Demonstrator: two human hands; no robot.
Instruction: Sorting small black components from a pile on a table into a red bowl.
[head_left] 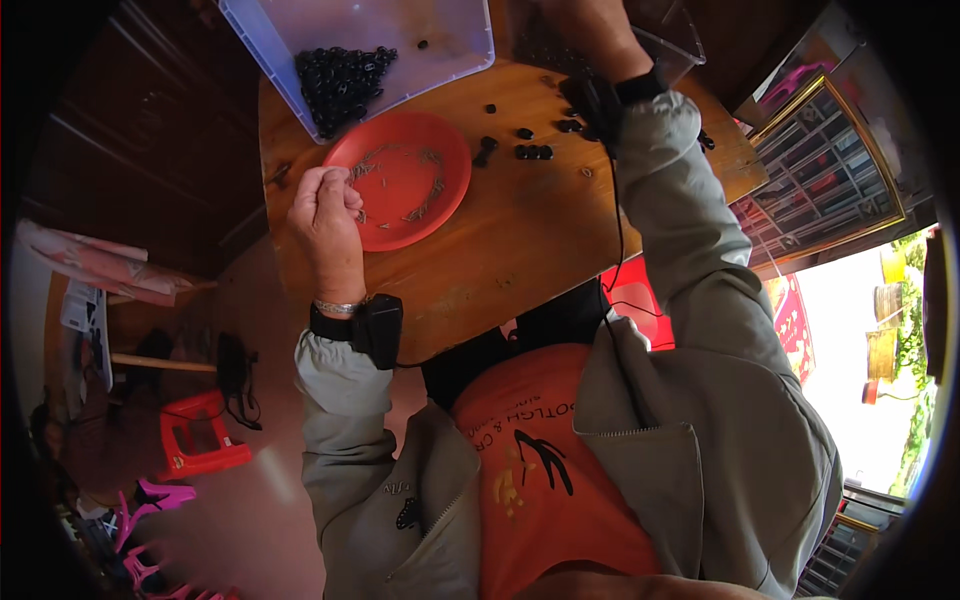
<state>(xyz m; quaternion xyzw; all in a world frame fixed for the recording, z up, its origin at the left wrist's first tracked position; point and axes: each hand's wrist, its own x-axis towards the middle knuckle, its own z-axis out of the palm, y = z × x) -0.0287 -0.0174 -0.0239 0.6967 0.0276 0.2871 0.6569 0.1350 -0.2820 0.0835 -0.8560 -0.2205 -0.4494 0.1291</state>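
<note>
My left hand (328, 208) is closed in a pinch over the left rim of a red plate (392, 232); whatever its fingertips hold is too small to make out. Thin, short pin-like pieces (428, 200) lie scattered in a rough ring on the plate. My right hand (588, 38) reaches to the far right, at a clear plastic box (682, 42); its fingers are lost in shadow at the picture's upper edge. Several small black round parts (534, 152) lie loose on the wooden table between the plate and my right forearm.
Beyond the plate stands a translucent bin (440, 85) with a heap of black parts (345, 85). The wooden table (470, 285) has a curved near edge. Dark cables run from both wrist straps. A red stool (205, 435) stands on the floor at the left.
</note>
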